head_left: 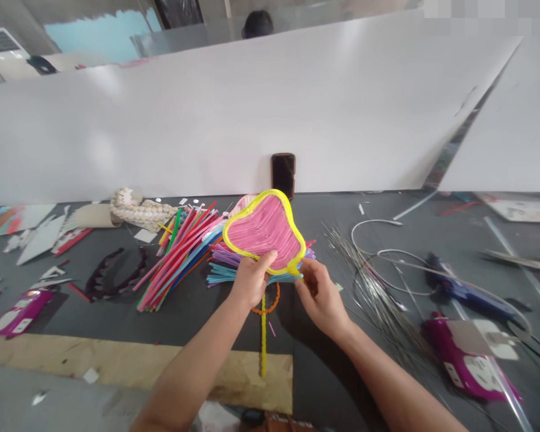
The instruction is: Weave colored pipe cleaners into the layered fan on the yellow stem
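Observation:
A pink heart-shaped piece (pixel 263 231) with a yellow fuzzy pipe cleaner border (pixel 297 228) is held up above the table. My left hand (pixel 252 281) grips its lower edge, thumb lying across the pink face. At the lower right corner, my right hand (pixel 320 294) has its fingers pinched at the yellow pipe cleaner end; the fingertips are partly hidden. Below my hands a yellow pipe cleaner strip (pixel 263 342) hangs or lies vertically, crossing an orange twisted loop (pixel 276 297). Blue and purple pipe cleaners (pixel 222 273) lie behind the heart.
Multicoloured pipe cleaners (pixel 180 258) and a dark scalloped band (pixel 103 285) lie left. Right are thin wires (pixel 369 276), a blue glue gun (pixel 472 291), a magenta device (pixel 468 366) and scissors (pixel 517 259). A phone (pixel 283 174) leans on the white partition (pixel 198 132).

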`<act>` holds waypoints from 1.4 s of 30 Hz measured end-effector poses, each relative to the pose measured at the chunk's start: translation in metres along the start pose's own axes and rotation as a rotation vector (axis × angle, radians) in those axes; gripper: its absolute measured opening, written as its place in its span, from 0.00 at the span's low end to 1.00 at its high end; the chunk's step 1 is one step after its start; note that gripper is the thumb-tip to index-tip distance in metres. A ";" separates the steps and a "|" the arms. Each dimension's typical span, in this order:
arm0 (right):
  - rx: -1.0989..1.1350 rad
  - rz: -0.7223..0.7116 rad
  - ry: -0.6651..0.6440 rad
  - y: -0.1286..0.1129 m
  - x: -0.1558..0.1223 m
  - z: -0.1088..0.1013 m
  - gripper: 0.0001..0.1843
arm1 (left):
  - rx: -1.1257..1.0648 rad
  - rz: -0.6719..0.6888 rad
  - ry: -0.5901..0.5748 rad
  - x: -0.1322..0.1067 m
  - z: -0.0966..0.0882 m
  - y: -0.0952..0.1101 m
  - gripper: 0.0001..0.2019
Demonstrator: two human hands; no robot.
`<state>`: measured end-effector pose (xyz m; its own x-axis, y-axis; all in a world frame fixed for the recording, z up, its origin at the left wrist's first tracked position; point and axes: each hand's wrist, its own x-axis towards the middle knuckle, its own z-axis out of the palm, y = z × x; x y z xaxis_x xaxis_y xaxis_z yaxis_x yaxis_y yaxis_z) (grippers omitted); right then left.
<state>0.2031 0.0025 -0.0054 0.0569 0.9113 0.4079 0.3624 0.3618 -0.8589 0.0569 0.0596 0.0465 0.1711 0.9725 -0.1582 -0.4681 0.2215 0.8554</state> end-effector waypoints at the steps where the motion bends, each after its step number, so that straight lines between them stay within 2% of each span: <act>1: 0.091 0.069 -0.038 -0.002 0.000 -0.002 0.20 | -0.021 0.002 -0.033 0.001 0.000 0.001 0.14; 3: 0.232 0.171 -0.154 -0.005 0.002 -0.006 0.18 | -0.063 0.002 -0.099 0.003 0.000 0.004 0.16; 5: 0.261 0.196 -0.208 -0.008 0.003 -0.011 0.18 | -0.088 -0.006 -0.147 0.004 -0.001 0.005 0.17; 6: 0.234 0.177 -0.166 -0.008 0.004 -0.013 0.18 | -0.094 -0.015 -0.162 0.005 -0.001 0.006 0.17; 8: 0.123 0.104 0.012 -0.008 0.005 -0.015 0.15 | -0.101 -0.043 -0.174 0.003 -0.002 0.007 0.17; 10: -0.020 0.018 0.140 -0.007 0.006 -0.017 0.12 | -0.102 -0.077 -0.213 -0.001 -0.001 0.009 0.21; 13: -0.177 -0.100 0.168 -0.006 0.007 -0.019 0.11 | -0.096 -0.095 -0.363 -0.011 0.002 0.013 0.28; 15: -0.200 -0.166 0.162 -0.006 0.007 -0.019 0.11 | -0.089 -0.078 -0.401 -0.016 0.005 0.015 0.28; 19: -0.185 -0.231 0.143 -0.006 0.006 -0.016 0.12 | -0.093 -0.067 -0.251 -0.019 0.011 0.014 0.25; 24: -0.178 -0.209 0.106 -0.005 0.005 -0.013 0.12 | -0.098 -0.089 -0.136 -0.017 0.012 0.013 0.26; 39: -0.172 -0.205 0.080 0.000 0.004 -0.012 0.13 | -0.079 -0.065 -0.094 -0.012 0.009 0.006 0.25; 42: -0.181 -0.201 0.066 -0.001 0.004 -0.012 0.12 | -0.082 -0.048 -0.045 -0.010 0.008 0.003 0.25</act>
<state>0.2137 0.0033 0.0008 0.0256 0.8078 0.5889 0.5322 0.4877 -0.6920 0.0607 0.0495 0.0548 0.2332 0.9566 -0.1745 -0.5276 0.2752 0.8037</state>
